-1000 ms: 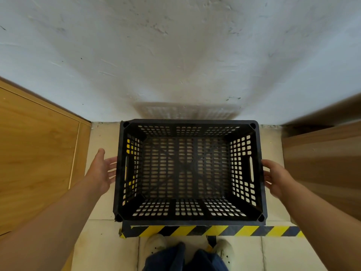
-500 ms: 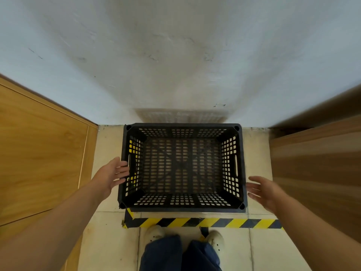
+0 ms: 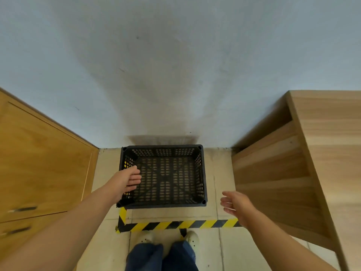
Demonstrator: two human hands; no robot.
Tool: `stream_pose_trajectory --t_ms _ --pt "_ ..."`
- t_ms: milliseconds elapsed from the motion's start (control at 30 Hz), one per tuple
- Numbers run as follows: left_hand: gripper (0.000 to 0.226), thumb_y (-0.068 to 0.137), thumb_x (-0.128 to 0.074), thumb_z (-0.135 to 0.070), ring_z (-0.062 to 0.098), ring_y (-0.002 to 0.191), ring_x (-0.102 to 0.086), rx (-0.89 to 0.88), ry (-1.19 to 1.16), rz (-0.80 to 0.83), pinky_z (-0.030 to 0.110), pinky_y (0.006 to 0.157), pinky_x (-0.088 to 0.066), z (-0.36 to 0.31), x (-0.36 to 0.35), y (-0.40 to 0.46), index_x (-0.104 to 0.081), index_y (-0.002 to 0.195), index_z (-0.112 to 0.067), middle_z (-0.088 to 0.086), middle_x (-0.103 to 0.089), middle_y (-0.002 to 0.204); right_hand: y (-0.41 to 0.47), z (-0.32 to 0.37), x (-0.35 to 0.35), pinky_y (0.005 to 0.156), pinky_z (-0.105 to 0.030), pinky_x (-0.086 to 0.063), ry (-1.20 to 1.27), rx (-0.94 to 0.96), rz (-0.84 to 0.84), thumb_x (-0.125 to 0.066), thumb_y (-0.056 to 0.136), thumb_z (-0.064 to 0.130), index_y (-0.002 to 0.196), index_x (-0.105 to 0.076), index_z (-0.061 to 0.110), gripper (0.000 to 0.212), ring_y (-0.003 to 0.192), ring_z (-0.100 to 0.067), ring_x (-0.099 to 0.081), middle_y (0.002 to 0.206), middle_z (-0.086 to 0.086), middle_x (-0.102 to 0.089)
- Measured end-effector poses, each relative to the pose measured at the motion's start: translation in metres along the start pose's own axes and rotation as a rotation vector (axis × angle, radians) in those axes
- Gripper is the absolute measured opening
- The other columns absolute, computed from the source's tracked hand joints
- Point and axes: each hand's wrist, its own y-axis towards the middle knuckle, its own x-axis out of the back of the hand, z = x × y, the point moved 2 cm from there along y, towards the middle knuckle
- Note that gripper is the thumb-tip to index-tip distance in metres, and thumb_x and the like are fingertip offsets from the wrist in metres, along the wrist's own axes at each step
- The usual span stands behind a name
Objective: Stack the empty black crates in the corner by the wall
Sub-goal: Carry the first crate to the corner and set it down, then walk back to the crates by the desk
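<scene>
An empty black perforated crate (image 3: pixel 201 173) stands on the tiled floor against the white wall, between a cabinet and a wooden unit. My left hand (image 3: pixel 128 179) hovers over the crate's left rim with loosely bent fingers and holds nothing. My right hand (image 3: pixel 236 205) is off the crate, to the right of its front right corner, fingers spread and empty. Whether the left hand touches the rim cannot be made out.
A wooden cabinet (image 3: pixel 43 169) with drawers flanks the left. A light wooden shelf unit (image 3: pixel 289 173) flanks the right. Yellow-and-black hazard tape (image 3: pixel 175 224) marks the floor in front of the crate. My shoes (image 3: pixel 192 238) stand just behind the tape.
The view has risen and pulled back, so the crate looks smaller and lower. Both hands have come away from its sides; the left now hangs over the left rim, the right drifted outward.
</scene>
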Motion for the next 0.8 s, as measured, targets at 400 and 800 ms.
stream_pose_trajectory --t_ms 400,800 --pt "0.036 0.096 -0.047 -0.031 0.024 0.095 -0.063 -0.007 0.113 0.182 0.031 0.073 -0.052 0.006 -0.027 -0.112 -0.063 0.111 -0.003 0.014 -0.067 0.107 -0.145 -0.017 0.051 0.064 -0.030 -0.050 0.154 0.119 -0.140 -0.049 0.095 0.016 0.119 -0.056 0.000 0.030 0.083 -0.024 -0.061 0.107 -0.020 -0.063" --pt "0.040 0.098 -0.045 -0.027 0.026 0.113 -0.058 -0.117 0.595 0.412 0.033 0.090 -0.046 0.033 -0.038 -0.174 -0.056 0.125 -0.001 0.015 -0.061 0.124 -0.270 -0.147 0.044 0.071 -0.030 -0.049 0.543 0.164 -0.453 -0.048 0.095 0.015 0.104 -0.058 0.003 0.018 0.081 -0.024 -0.059 0.085 -0.011 -0.061"
